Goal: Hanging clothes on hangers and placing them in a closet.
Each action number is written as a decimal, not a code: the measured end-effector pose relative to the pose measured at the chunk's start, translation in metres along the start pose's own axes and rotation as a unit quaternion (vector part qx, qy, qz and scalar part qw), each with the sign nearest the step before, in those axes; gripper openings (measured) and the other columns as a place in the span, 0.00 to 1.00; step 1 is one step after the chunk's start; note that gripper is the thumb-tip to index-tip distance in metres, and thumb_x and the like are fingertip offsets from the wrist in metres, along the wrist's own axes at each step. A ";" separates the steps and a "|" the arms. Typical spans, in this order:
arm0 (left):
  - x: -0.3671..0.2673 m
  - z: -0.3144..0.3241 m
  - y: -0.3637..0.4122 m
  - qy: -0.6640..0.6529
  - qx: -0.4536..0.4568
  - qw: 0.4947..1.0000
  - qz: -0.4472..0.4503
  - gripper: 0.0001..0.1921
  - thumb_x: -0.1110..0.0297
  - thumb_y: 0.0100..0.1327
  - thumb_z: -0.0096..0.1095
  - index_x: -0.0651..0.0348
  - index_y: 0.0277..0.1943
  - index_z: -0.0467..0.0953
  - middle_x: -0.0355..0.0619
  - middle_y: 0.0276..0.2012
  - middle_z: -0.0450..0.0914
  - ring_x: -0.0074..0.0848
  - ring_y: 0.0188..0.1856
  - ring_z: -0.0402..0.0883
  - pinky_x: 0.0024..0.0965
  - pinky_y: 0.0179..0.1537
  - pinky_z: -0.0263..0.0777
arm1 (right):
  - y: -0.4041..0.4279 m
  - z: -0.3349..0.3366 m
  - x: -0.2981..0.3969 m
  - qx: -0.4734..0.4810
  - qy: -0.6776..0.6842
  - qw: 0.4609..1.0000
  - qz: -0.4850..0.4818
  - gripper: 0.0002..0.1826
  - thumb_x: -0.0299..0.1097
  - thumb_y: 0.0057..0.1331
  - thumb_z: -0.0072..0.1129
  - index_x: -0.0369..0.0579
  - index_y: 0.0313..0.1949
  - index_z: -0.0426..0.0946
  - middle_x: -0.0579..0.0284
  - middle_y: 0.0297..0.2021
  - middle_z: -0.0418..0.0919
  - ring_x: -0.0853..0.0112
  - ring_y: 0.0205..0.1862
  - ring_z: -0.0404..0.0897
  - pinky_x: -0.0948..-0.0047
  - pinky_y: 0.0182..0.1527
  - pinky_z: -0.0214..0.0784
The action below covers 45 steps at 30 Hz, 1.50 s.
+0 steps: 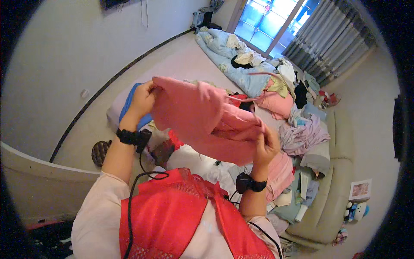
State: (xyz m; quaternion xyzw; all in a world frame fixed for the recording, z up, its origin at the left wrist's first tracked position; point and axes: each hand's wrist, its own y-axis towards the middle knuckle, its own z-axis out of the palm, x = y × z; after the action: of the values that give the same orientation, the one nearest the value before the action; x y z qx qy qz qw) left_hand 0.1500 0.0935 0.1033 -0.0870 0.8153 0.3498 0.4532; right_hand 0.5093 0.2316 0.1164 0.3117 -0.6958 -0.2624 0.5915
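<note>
A pink cloth garment (pixel 187 108) is stretched out in the air in front of me, between my two hands. My left hand (pixel 144 100) pinches its upper left corner. At the opposite end, my right hand (pixel 266 144) grips the edge near a gathered, folded opening. A thin pink strap or cord trails from the garment's far edge. Each wrist wears a black strapped device with a cable. Below the garment lies a white bundle (pixel 184 160), partly hidden by it.
A beige leather sofa (pixel 336 181) on the right holds piled clothes, including a lilac cloth (pixel 304 136) and a folded pink cloth (pixel 279 176). A light blue quilt (pixel 245 76) with scattered clothes lies ahead, near a glass door (pixel 258 26). A brown round item (pixel 101 152) sits on the floor at left.
</note>
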 end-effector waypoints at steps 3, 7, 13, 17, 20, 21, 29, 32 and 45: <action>0.016 -0.014 -0.016 0.005 0.001 0.999 -0.039 0.14 0.78 0.61 0.48 0.64 0.48 0.78 0.44 0.39 0.83 0.22 0.43 0.78 0.27 0.46 0.71 | -0.004 0.009 0.003 0.060 0.019 0.998 -0.013 0.09 0.21 0.61 0.58 0.39 0.41 0.81 0.58 0.32 0.81 0.72 0.34 0.77 0.76 0.37 0.68; 0.024 -0.020 -0.039 -0.050 -0.002 0.993 -0.104 0.15 0.78 0.62 0.49 0.63 0.50 0.77 0.41 0.40 0.82 0.21 0.44 0.77 0.26 0.48 0.70 | -0.013 0.021 -0.001 0.038 0.043 0.998 0.018 0.11 0.19 0.58 0.58 0.40 0.41 0.81 0.58 0.32 0.80 0.72 0.33 0.77 0.76 0.37 0.68; 0.020 -0.029 -0.066 0.031 -0.169 0.983 -0.063 0.18 0.76 0.57 0.61 0.62 0.52 0.76 0.44 0.51 0.77 0.30 0.54 0.74 0.32 0.54 0.68 | -0.019 0.050 0.004 0.079 0.044 0.996 0.017 0.12 0.18 0.56 0.58 0.40 0.40 0.82 0.58 0.30 0.80 0.71 0.32 0.77 0.75 0.35 0.67; -0.038 -0.036 -0.057 0.194 -0.182 0.964 0.031 0.21 0.68 0.56 0.63 0.61 0.53 0.74 0.49 0.53 0.76 0.36 0.58 0.72 0.37 0.60 0.63 | -0.025 0.064 0.007 0.132 0.015 0.991 -0.025 0.13 0.19 0.53 0.59 0.43 0.40 0.82 0.57 0.29 0.80 0.66 0.31 0.78 0.72 0.35 0.68; -0.065 -0.024 -0.053 0.270 -0.003 0.949 0.161 0.22 0.64 0.55 0.64 0.59 0.53 0.74 0.49 0.53 0.76 0.40 0.58 0.72 0.40 0.62 0.60 | -0.027 0.082 0.020 0.182 0.018 0.981 -0.064 0.13 0.18 0.53 0.59 0.42 0.40 0.81 0.57 0.29 0.79 0.66 0.31 0.77 0.73 0.35 0.68; -0.070 -0.015 -0.052 0.252 0.019 0.950 0.183 0.19 0.63 0.56 0.63 0.59 0.50 0.76 0.50 0.51 0.77 0.40 0.55 0.74 0.40 0.60 0.63 | -0.027 0.086 0.026 0.208 0.025 0.974 -0.087 0.14 0.16 0.54 0.58 0.39 0.41 0.81 0.58 0.30 0.78 0.69 0.31 0.76 0.75 0.34 0.66; -0.077 -0.032 -0.072 0.251 0.026 0.965 0.073 0.06 0.67 0.58 0.60 0.58 0.35 0.78 0.49 0.31 0.80 0.42 0.36 0.78 0.38 0.41 0.68 | -0.016 0.092 0.019 0.198 0.045 0.976 -0.074 0.14 0.27 0.61 0.57 0.40 0.46 0.77 0.52 0.41 0.80 0.62 0.42 0.78 0.68 0.48 0.68; -0.083 -0.043 -0.073 0.189 -0.037 0.978 0.077 0.06 0.67 0.61 0.59 0.59 0.36 0.79 0.50 0.31 0.80 0.43 0.36 0.78 0.37 0.40 0.69 | -0.025 0.085 -0.004 0.209 0.100 0.973 0.009 0.11 0.26 0.63 0.54 0.38 0.45 0.77 0.52 0.40 0.80 0.64 0.42 0.78 0.69 0.48 0.68; -0.096 -0.078 -0.089 0.101 -0.087 0.991 0.003 0.09 0.70 0.66 0.55 0.65 0.42 0.80 0.45 0.29 0.80 0.23 0.32 0.77 0.27 0.34 0.69 | -0.011 0.092 0.019 0.283 0.151 0.946 -0.051 0.06 0.22 0.62 0.54 0.38 0.36 0.79 0.54 0.33 0.81 0.63 0.36 0.78 0.71 0.40 0.69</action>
State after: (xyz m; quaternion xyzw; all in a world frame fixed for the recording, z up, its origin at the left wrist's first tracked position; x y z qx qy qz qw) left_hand 0.1935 -0.0393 0.1636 -0.1590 0.8234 0.4103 0.3584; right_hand 0.4174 0.2097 0.1060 0.5370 -0.6271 -0.0347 0.5631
